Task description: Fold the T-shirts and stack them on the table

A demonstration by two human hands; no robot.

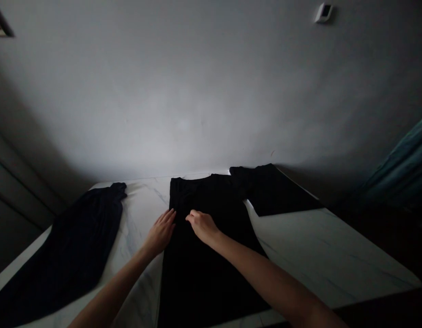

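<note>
The black cloth garment (200, 278) lies flat mid-table, soft and light, easiest taken by its side edge. My open left hand (160, 232) rests just beside that edge; my right hand (203, 226) curls loosely on top, unclenched. A dark garment (63, 255) lies along the left edge of the marble table (320, 255), and a black piece of cloth (275, 189) lies at the far edge.

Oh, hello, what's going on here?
A person is working with their bare hands at a white marble-patterned table. Their right hand rests on a black garment laid out flat, and their left hand sits at its left edge. A dark garment lies in a long strip to the left. Black cloth also spreads towards the far right, possibly part of the same black garment.
</note>
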